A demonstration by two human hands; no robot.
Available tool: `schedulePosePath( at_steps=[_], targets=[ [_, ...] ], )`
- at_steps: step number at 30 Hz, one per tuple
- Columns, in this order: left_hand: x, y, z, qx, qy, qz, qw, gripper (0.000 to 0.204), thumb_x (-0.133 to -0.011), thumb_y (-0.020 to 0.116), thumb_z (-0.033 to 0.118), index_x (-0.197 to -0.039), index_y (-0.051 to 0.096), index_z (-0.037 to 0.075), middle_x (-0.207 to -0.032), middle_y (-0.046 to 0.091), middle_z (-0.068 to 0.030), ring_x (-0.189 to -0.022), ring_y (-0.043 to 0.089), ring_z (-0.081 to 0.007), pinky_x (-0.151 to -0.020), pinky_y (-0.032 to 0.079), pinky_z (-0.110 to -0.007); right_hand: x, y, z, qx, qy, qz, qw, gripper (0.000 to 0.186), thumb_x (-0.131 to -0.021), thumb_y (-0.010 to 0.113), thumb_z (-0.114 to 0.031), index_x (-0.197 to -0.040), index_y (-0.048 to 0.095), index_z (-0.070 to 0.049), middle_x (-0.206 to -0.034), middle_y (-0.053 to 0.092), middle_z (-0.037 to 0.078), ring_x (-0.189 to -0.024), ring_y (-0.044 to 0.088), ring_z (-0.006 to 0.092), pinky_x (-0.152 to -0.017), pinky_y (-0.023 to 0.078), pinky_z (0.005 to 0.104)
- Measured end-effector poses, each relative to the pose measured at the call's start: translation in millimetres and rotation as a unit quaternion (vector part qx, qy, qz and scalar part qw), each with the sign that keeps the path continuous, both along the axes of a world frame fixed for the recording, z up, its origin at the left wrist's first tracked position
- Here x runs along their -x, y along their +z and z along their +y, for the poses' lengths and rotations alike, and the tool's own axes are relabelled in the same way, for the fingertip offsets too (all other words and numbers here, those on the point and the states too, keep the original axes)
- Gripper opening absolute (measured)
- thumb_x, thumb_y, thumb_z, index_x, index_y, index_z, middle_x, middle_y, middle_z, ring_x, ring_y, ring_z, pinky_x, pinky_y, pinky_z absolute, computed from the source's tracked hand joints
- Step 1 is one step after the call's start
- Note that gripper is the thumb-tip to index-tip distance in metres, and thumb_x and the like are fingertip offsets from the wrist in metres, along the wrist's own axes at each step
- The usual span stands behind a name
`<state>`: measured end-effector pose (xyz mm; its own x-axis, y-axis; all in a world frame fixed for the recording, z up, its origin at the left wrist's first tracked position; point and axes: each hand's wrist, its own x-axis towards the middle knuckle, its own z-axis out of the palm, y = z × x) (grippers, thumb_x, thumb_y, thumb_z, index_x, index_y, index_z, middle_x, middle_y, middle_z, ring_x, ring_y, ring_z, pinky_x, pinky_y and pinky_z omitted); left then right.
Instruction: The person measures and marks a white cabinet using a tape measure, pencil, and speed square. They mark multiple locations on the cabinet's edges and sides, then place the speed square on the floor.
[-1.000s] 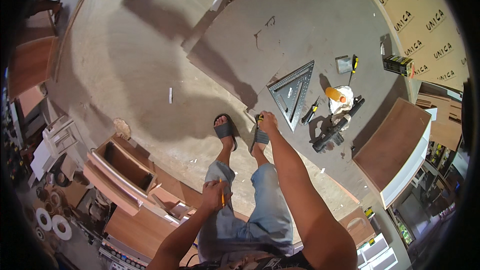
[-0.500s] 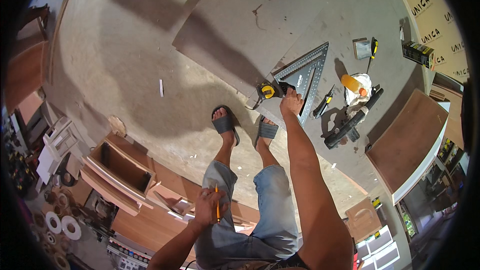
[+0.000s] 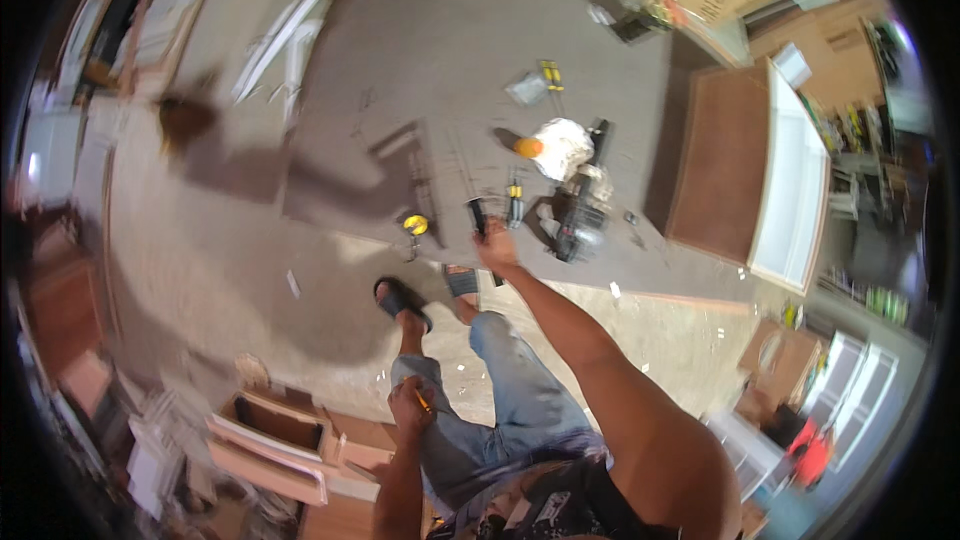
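In my left hand (image 3: 410,404), resting over my thigh, is an orange pencil (image 3: 424,403). My right hand (image 3: 496,246) is closed on a dark triangular carpenter's square (image 3: 477,214), which appears nearly edge-on and blurred. Its angular shadow falls on the grey board (image 3: 360,30) to the left. A yellow and black tape measure (image 3: 415,226) sits left of the right hand. Just right of that hand lies a yellow and black hand tool (image 3: 514,204), its kind smeared by motion.
Farther right are a white crumpled bag (image 3: 562,148), an orange bottle (image 3: 528,147) and a long black tool (image 3: 578,228). A yellow-handled tool (image 3: 551,75) lies beyond. A brown-and-white cabinet (image 3: 715,165) stands at right; a wooden drawer box (image 3: 270,430) is at lower left.
My right hand has lifted the carpenter's square off the board and turned it on edge. The view has swung right, with blur. The pencil stays in my left hand.
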<state>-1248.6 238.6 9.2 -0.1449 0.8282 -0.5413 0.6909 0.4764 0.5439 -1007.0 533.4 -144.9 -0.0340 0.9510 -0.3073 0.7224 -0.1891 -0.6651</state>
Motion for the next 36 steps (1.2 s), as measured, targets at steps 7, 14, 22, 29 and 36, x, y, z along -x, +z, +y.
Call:
schedulePosePath(
  at_steps=[7, 14, 22, 29, 36],
  targets=[
    [-61.0, 44.0, -11.9, -0.097, 0.167, -0.157, 0.968, 0.029, -0.1, 0.057, 0.027, -0.105, 0.058, -0.002, -0.083, 0.062, -0.0093, -0.074, 0.06, -0.0148, -0.065, 0.049, -0.029, -169.0, 233.5, -93.5, 0.006, -0.057, 0.07, 0.996, 0.038, -0.086, 0.069, -0.027, -0.109, 0.051, -0.003, -0.094, 0.062, 0.026, -0.093, 0.061, 0.045, -0.076, 0.048, 0.0493],
    [-106.7, 144.3, -21.7, 0.066, 0.079, -0.159, 0.982, 0.033, -0.099, 0.056, 0.034, -0.102, 0.06, 0.001, -0.074, 0.067, -0.01, -0.064, 0.064, -0.0159, -0.058, 0.05, -0.029, -380.1, 363.9, -380.8, 0.023, -0.125, -0.114, 0.985, 0.022, -0.079, 0.065, -0.024, -0.095, 0.071, -0.01, -0.089, 0.067, 0.016, -0.088, 0.066, 0.0363, -0.077, 0.054, 0.0467],
    [-168.8, 170.7, -129.6, 0.107, 0.06, -0.058, 0.991, 0.033, -0.099, 0.053, 0.044, -0.092, 0.057, 0.012, -0.067, 0.066, -0.0063, -0.052, 0.059, -0.0135, -0.044, 0.04, -0.026, -624.8, 337.3, -609.3, 0.078, -0.376, -0.184, 0.905, 0.032, -0.084, 0.066, -0.02, -0.113, 0.062, -0.006, -0.103, 0.066, 0.022, -0.092, 0.065, 0.0417, -0.079, 0.053, 0.0501],
    [-361.1, 178.1, -252.4, 0.126, -0.026, 0.004, 0.992, 0.036, -0.096, 0.055, 0.044, -0.101, 0.063, 0.009, -0.074, 0.069, -0.0087, -0.059, 0.065, -0.0174, -0.049, 0.046, -0.031, -846.2, 354.3, -629.2, 0.055, -0.232, -0.137, 0.961, 0.036, -0.085, 0.069, -0.029, -0.112, 0.059, -0.008, -0.094, 0.068, 0.021, -0.091, 0.065, 0.0417, -0.076, 0.052, 0.0502],
    [-593.3, 119.5, -253.0, 0.252, -0.175, -0.134, 0.942, 0.037, -0.095, 0.058, 0.043, -0.095, 0.066, 0.007, -0.071, 0.066, -0.0061, -0.063, 0.063, -0.0151, -0.056, 0.05, -0.034, -1004.2, 357.0, -585.0, 0.024, -0.038, -0.156, 0.987, 0.033, -0.09, 0.065, -0.032, -0.114, 0.055, -0.011, -0.097, 0.068, 0.016, -0.091, 0.065, 0.0384, -0.076, 0.052, 0.0494]
  ],
)
